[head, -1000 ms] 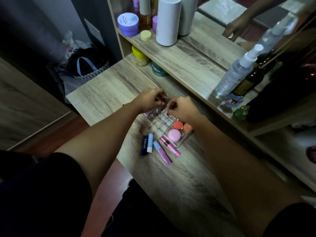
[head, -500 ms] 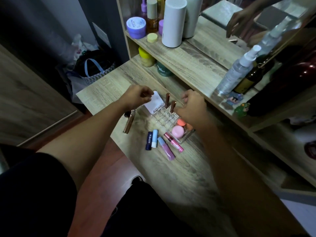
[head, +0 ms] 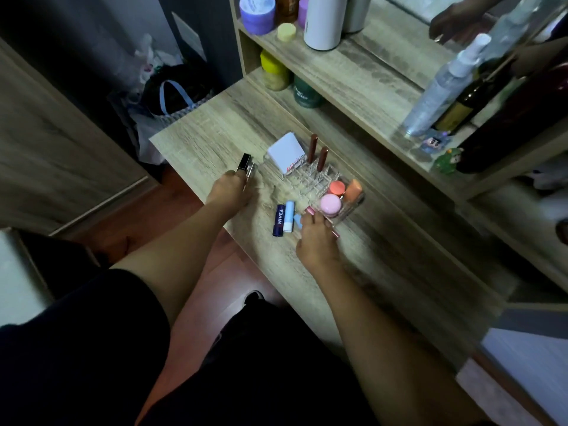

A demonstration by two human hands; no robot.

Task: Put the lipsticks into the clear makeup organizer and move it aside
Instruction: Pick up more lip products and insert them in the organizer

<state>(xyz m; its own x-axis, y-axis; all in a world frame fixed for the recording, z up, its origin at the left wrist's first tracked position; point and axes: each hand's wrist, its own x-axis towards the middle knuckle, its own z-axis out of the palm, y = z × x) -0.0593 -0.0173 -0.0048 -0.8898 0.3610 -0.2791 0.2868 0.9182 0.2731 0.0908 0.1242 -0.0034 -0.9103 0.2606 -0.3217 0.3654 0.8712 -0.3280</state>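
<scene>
The clear makeup organizer sits on the wooden desk. Two brown lipsticks stand upright in its back slots, beside a white compact. Pink and orange round pots fill its near end. My left hand rests on a black-capped lipstick lying left of the organizer, fingers closing on it. My right hand grips a pink lip gloss tube on the desk by the organizer's near corner. A dark blue Nivea stick and a light blue stick lie between my hands.
A raised shelf behind the organizer carries jars, a white cylinder, a spray bottle and dark bottles. A mirror stands behind it. A bag sits on the floor left of the desk. The desk edge runs close to my left hand.
Both hands have dropped from the organizer's back slots to the desk. The left went to the black-capped lipstick, the right to the pink gloss tube. The two brown lipsticks stay standing.
</scene>
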